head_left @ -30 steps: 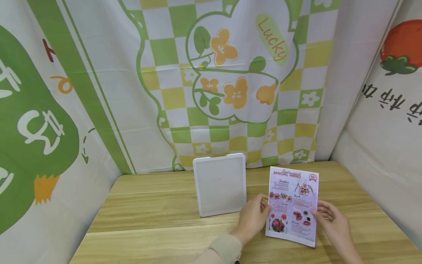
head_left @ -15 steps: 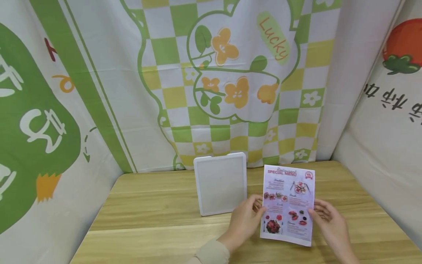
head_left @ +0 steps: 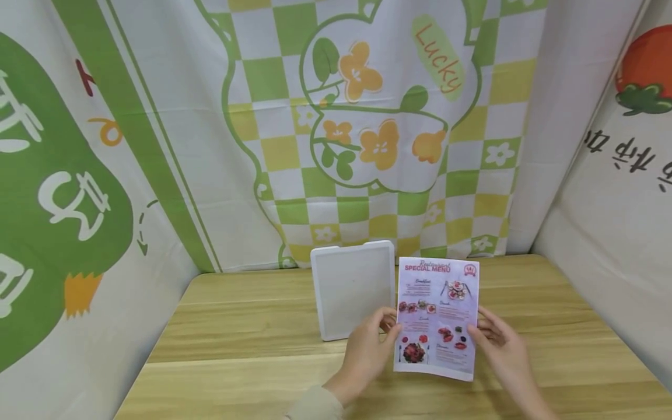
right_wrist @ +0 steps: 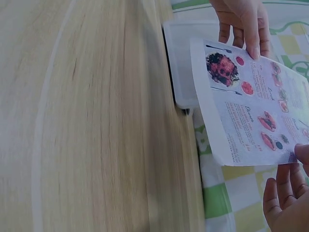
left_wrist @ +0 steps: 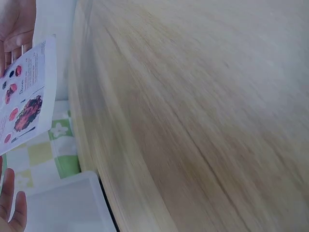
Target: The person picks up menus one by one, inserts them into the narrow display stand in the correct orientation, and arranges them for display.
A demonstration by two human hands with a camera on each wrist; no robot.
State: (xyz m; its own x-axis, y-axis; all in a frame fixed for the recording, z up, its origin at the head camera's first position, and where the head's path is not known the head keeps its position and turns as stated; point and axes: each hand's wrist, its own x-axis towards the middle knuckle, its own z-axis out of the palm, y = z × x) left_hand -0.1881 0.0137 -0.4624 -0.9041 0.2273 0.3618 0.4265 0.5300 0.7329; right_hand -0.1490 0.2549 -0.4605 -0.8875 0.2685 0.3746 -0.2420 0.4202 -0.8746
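Menu [head_left: 438, 318] between hands [head_left: 364, 347] [head_left: 505, 353], right of board [head_left: 352, 289]; board on table [head_left: 236, 332], curtain [head_left: 380, 207] behind.

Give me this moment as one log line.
left hand: grips menu, left edge | right hand: grips menu, right edge | menu: held up, print showing | frame: stands on table, left of menu

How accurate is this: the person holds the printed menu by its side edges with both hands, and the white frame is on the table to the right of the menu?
One thing is wrong: the head view shows the white frame on the table to the left of the printed menu, which the left hand and right hand do hold.
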